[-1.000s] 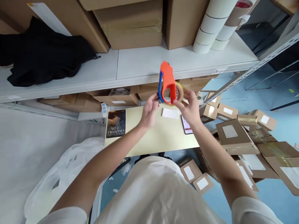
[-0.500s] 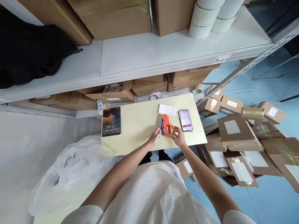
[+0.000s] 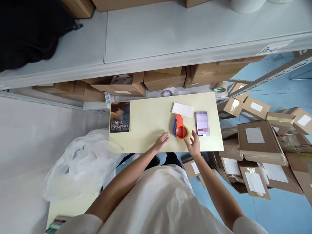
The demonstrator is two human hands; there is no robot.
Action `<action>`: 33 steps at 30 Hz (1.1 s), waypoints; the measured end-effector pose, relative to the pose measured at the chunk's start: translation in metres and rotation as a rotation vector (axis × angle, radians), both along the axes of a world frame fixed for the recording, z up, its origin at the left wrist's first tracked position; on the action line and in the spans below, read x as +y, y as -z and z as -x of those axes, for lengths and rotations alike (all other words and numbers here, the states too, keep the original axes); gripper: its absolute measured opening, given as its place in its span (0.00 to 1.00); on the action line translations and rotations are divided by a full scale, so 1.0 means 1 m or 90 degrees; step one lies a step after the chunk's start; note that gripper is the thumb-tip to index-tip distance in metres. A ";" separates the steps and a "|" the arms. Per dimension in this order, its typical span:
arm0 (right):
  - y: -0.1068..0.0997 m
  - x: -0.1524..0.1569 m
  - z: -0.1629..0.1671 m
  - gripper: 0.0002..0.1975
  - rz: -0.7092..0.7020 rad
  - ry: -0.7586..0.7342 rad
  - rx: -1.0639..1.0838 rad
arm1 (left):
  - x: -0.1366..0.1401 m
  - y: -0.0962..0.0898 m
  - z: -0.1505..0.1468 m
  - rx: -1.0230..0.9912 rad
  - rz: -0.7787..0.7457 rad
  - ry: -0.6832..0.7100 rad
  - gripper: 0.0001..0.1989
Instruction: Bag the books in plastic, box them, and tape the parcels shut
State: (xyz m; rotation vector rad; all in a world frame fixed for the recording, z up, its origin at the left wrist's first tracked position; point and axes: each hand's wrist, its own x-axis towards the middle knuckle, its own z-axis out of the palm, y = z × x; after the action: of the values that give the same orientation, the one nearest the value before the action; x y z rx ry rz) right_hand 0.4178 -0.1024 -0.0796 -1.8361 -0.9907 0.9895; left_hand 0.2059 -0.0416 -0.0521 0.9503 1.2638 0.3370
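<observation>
An orange tape dispenser point(image 3: 179, 122) with a blue edge and a yellow-rimmed roll lies on a pale yellow tabletop point(image 3: 148, 120). To its lower left is my left hand point(image 3: 161, 143), open and apart from it, with the fingers stretched out. My right hand point(image 3: 194, 145) is open by the roll, thumb and fingers spread; whether a fingertip touches the roll I cannot tell. Behind the dispenser lies a white slip of paper point(image 3: 182, 109). A phone point(image 3: 201, 123) with a lit, blurred screen rests just beyond my right fingers.
A dark-covered book point(image 3: 120, 117) lies at the table's left end. Clear plastic wrap point(image 3: 80, 162) bulges at left. A grey shelf point(image 3: 170, 39) crosses above cartons point(image 3: 163, 81) and tape rolls point(image 3: 167, 93). Labelled boxes point(image 3: 260, 139) are heaped on the floor at right.
Both hands have let go of the tape dispenser and drawn slightly apart; it now lies on the table. The view has tilted down, so the shelf appears higher and larger.
</observation>
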 end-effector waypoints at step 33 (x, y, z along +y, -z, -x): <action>-0.076 0.072 0.528 0.20 -0.177 -1.181 -0.581 | -0.147 -0.058 0.446 0.617 -0.187 -0.176 0.22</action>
State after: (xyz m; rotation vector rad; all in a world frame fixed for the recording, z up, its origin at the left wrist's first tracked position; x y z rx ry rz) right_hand -0.1105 -0.0306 -0.0032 -0.5832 -3.3532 0.6607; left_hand -0.2405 -0.1882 0.0061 1.2479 2.2894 0.2817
